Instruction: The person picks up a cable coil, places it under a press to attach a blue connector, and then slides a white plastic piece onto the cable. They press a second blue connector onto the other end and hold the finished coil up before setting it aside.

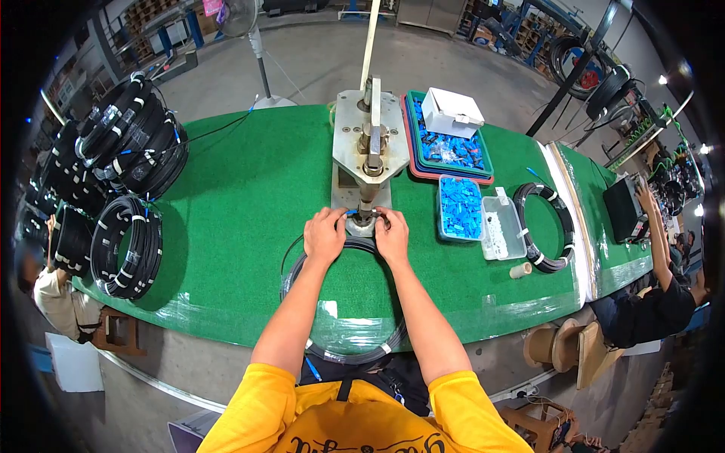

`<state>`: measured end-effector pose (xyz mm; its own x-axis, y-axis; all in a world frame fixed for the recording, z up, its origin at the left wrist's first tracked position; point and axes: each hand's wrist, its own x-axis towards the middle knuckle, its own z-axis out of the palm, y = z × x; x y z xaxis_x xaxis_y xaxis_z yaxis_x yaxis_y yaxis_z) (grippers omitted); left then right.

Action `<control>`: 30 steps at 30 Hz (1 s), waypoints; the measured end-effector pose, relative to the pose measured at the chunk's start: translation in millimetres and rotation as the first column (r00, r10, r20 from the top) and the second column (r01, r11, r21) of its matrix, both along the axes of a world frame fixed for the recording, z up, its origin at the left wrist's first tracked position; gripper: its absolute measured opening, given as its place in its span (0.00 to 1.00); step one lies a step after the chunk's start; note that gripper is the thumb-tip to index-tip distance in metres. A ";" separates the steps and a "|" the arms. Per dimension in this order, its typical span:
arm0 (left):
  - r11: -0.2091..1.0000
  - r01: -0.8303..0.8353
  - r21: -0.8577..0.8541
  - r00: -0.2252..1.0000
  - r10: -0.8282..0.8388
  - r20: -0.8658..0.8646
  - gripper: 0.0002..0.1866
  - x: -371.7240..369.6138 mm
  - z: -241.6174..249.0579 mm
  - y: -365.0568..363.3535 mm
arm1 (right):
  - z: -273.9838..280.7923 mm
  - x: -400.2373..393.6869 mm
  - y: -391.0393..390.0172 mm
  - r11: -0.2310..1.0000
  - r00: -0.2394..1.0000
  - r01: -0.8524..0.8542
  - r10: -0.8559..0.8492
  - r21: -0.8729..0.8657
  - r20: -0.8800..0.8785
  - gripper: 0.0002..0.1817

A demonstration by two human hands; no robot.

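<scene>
A metal press (370,143) stands upright on the green table. At its lower tip, my left hand (325,235) has its fingers closed on a small blue connector (351,213) from the left side. My right hand (392,235) is on the other side of the tip, fingers pressed together around a thin black cable. A coil of black cable (286,283), with white ties, lies beneath my forearms near the table's front edge. Another blue connector (313,369) hangs at the coil's lower left.
Right of the press are a tub of blue parts (460,208), a tub of white parts (495,234), stacked trays with a white box (451,112) and a cable coil (563,227). Piled coils (136,143) stand left. People sit at both ends.
</scene>
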<state>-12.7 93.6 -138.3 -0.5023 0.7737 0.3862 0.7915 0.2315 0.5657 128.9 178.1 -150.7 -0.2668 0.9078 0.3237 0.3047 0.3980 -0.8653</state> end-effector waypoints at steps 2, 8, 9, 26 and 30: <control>1.000 -0.002 0.009 1.000 0.002 -0.004 0.10 0.3 -0.1 -0.5 | -1.1 0.6 0.9 1.000 1.000 -0.005 0.005 -0.005 0.014 0.13; 1.000 -0.020 0.006 1.000 0.020 -0.004 0.10 1.4 3.8 -1.2 | -5.1 -0.2 2.4 1.000 1.000 -0.002 0.002 0.011 0.006 0.14; 1.000 -0.024 0.011 1.000 0.024 -0.011 0.10 1.4 3.3 -0.8 | -2.2 -0.5 1.3 1.000 1.000 -0.003 0.003 0.011 0.006 0.14; 0.998 -0.047 -0.037 0.997 0.049 0.063 0.10 0.4 0.5 3.0 | -3.7 -3.0 1.0 1.000 1.000 -0.006 0.006 0.013 0.026 0.13; 0.999 -0.033 -0.015 0.999 0.033 0.019 0.10 0.5 -0.1 3.0 | -0.6 -1.9 0.2 0.999 0.999 -0.011 0.013 -0.035 0.049 0.12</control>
<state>-12.3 96.6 -138.4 -0.5348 0.7619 0.3654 0.7725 0.2656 0.5768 126.9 178.3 -151.3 -0.2928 0.9148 0.2783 0.3423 0.3721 -0.8628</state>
